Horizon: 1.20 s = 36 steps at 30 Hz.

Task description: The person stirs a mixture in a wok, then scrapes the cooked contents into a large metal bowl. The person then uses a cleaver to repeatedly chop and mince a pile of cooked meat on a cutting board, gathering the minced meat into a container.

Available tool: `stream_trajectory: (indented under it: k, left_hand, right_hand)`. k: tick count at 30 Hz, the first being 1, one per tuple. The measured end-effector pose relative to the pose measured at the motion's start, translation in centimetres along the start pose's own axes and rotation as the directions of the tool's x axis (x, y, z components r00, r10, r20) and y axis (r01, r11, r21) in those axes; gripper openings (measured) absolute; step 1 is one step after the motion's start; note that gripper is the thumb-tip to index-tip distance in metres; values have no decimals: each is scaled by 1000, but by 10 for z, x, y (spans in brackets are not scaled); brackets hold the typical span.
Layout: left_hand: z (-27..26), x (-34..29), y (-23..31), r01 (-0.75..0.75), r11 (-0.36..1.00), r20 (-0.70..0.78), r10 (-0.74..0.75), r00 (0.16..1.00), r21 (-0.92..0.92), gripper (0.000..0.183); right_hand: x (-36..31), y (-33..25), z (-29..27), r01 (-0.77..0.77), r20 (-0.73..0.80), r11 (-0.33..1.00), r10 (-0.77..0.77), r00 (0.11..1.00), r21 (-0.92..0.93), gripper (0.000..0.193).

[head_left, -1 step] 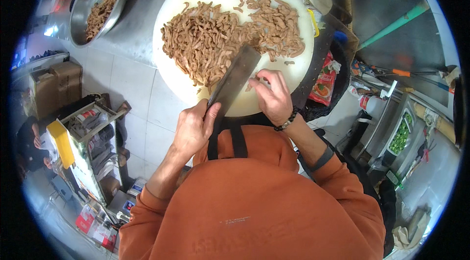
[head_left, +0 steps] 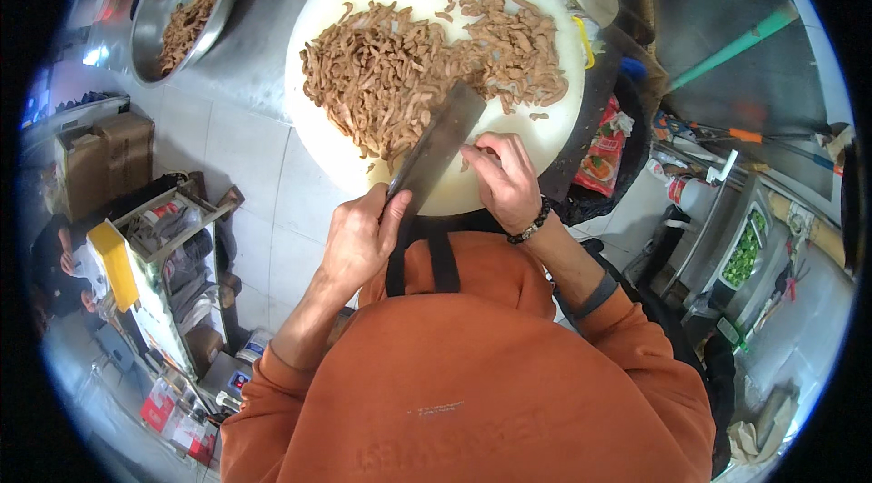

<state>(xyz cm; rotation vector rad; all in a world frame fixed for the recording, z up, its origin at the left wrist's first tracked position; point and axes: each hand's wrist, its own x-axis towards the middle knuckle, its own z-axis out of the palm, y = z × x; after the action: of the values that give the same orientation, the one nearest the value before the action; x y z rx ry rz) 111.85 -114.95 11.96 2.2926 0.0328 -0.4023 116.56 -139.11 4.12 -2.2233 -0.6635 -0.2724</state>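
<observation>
My left hand (head_left: 359, 236) is closed round the handle end of a broad, dark-bladed cleaver (head_left: 440, 142). The blade slants up and to the right over a round white cutting board (head_left: 341, 160), its far end by the meat. Just right of the blade, my right hand (head_left: 507, 181) is closed in a pinch, fingertips close to the metal. What it pinches is too small to make out. Brown strips of meat (head_left: 372, 65) lie in a large heap on the board's left side, and a smaller spread of meat strips (head_left: 518, 47) is on the right.
A steel bowl (head_left: 141, 42) with more meat strips stands on the metal counter (head_left: 259, 38) at the far left. Right of the board is a black-lined bin (head_left: 627, 169) with a red packet (head_left: 599, 151). A cluttered shelf cart (head_left: 168, 274) stands at left.
</observation>
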Motion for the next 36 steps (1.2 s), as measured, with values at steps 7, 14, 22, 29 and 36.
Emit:
stream_trajectory:
  k: [7, 14, 22, 29, 36]
  left_hand:
    - [-9, -19, 14, -91, 985, 30, 87, 996, 146, 30]
    - [-24, -33, 24, -138, 947, 83, 118, 989, 291, 28]
    - [-22, -33, 27, -180, 925, 77, 163, 984, 333, 27]
    - [4, -13, 15, -215, 922, 82, 199, 977, 322, 28]
    - [-16, -16, 16, -200, 940, 109, 176, 978, 276, 27]
  right_hand:
    - [-15, 4, -2, 27, 50, 998, -25, 998, -52, 37]
    - [-13, 5, 2, -3, 60, 999, 5, 998, -34, 32]
    - [-17, 0, 10, -53, -40, 999, 53, 998, -9, 31]
    - [-17, 0, 12, -54, -44, 999, 54, 998, 0, 31]
    - [-19, 6, 10, -10, -30, 1000, 11, 999, 20, 29]
